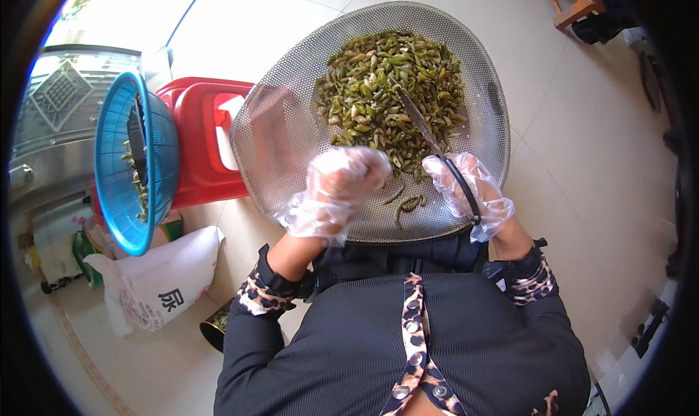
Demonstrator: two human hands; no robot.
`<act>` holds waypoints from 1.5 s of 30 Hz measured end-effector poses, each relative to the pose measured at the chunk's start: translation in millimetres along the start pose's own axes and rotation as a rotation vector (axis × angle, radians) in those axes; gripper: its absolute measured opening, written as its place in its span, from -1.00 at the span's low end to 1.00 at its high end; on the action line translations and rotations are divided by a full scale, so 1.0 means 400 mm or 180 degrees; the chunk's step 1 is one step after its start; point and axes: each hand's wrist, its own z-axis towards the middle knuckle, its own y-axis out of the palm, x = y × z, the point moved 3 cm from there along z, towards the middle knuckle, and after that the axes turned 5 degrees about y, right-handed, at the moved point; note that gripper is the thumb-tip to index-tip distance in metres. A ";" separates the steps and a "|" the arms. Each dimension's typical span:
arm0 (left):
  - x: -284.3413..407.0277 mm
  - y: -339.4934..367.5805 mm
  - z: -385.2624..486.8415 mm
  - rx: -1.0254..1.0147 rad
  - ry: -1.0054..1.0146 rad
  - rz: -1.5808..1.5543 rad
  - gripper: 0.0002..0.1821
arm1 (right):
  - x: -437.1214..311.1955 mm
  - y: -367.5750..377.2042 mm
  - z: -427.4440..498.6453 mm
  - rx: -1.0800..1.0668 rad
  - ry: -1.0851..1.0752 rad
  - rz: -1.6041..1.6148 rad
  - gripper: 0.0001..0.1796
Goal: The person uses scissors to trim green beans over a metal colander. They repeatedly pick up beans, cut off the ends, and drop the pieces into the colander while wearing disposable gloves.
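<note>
A perforated metal tray rests across my lap, holding a heap of cut green peppers. Some loose pepper pieces lie on its near part. Both hands wear clear plastic gloves. My left hand is over the near left of the tray, its fingers curled and blurred; whether it holds anything cannot be told. At the near right, my right hand is shut on black-handled scissors, whose blades point up and left over the heap.
A blue plastic basket with pepper pieces and a dark object leans at the left, beside a red plastic stool. Below it lies a white sack bearing writing, near a dark patterned bin. A wooden stool stands at the top right.
</note>
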 end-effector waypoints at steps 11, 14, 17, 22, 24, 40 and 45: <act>-0.035 0.070 -0.093 -0.0723 -0.0558 -0.0659 -0.81 | 0.004 -0.007 -0.009 0.0121 -0.0068 -0.1170 -0.69; -0.002 0.023 -0.052 -0.0534 -0.0375 0.0459 -0.85 | -0.016 0.005 -0.014 0.0270 0.0235 -0.1057 -0.69; 0.025 -0.036 -0.007 0.0176 -0.0386 0.0537 -0.88 | -0.033 0.014 -0.010 0.0164 0.0344 -0.1447 -0.71; 0.046 -0.053 0.034 0.0811 -0.0154 0.0219 -0.87 | -0.026 0.034 -0.002 -0.0036 0.0252 -0.1501 -0.67; 0.045 -0.043 0.039 0.0821 -0.0143 0.0224 -0.86 | -0.009 0.041 -0.003 -0.0232 0.0316 -0.1523 -0.65; -0.009 0.004 0.026 0.0665 -0.1106 -0.1303 -0.89 | -0.003 0.056 0.006 0.0329 -0.0417 -0.0921 -0.66; 0.004 -0.006 0.022 0.0638 -0.0830 -0.0892 -0.89 | 0.013 0.058 0.008 0.0394 -0.0266 -0.1414 -0.66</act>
